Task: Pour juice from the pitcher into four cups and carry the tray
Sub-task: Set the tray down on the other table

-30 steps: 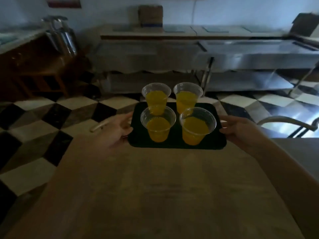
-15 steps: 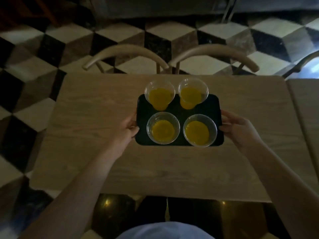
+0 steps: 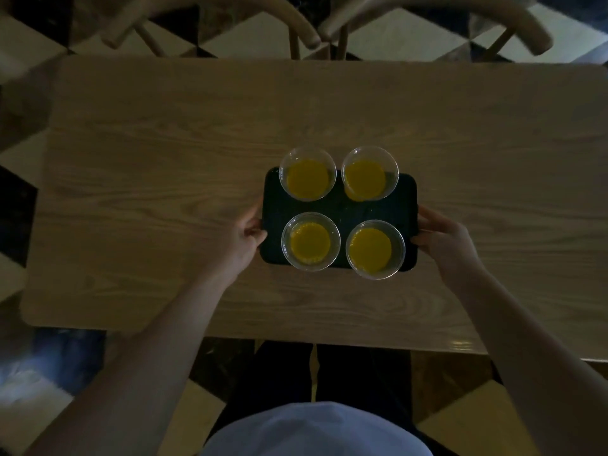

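Since half a second ago, both chairs have slid toward the top edge of view and the wooden table (image 3: 164, 179) fills more of it, as I now look almost straight down; my grip points on the tray (image 3: 342, 210) are unchanged.

My left hand (image 3: 238, 240) grips the tray's left short edge, thumb curled over the rim. My right hand (image 3: 442, 240) grips the right short edge the same way, fingers wrapped around it. I cannot tell whether the tray touches the tabletop or is just above it; it lies over the middle of the table, nearer my side.

Four clear plastic cups stand upright on the tray in two rows. Far-left cup (image 3: 307, 174) and far-right cup (image 3: 370, 174) overhang the tray's far edge in this view. Near-left cup (image 3: 311, 241) and near-right cup (image 3: 375, 250) sit by the near edge. Each holds opaque yellow-orange juice, partly filled.

The tray is dark, rectangular, with rounded corners. Two curved chair backs (image 3: 296, 24) stand beyond the table's far side.
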